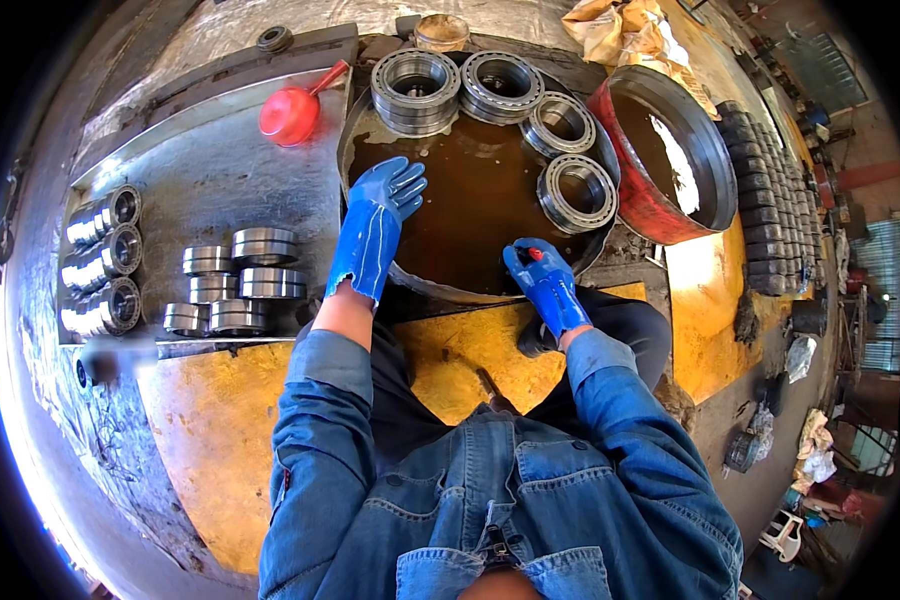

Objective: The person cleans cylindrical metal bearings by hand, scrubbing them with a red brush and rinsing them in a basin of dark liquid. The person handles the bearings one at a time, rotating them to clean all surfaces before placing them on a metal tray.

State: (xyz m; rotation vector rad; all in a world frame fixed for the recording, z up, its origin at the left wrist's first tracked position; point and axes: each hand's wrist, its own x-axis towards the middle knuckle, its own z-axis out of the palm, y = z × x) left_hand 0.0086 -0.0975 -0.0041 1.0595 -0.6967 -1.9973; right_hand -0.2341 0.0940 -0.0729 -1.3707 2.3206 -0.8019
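Note:
My left hand (388,188), in a blue rubber glove, is held over the left side of a wide round pan of brown liquid (450,190). Its fingers are stretched out and hold nothing. At the pan's near right rim my right hand (542,268), gloved the same way, has its fingers curled. A small red and dark bit shows at those fingers, too little to name. Large steel roller bearings stand along the pan's far and right side: one at far left (416,115), another beside it (500,108), then two smaller ones (558,143) (577,213).
Left of the pan, a metal tray (200,170) holds a red dipper (290,117), stacked bearing rings (267,283) and bearings lying on their sides (120,306). To the right stand a red drum (610,150) with liquid and rows of dark metal parts (767,215). A tin (442,38) sits behind.

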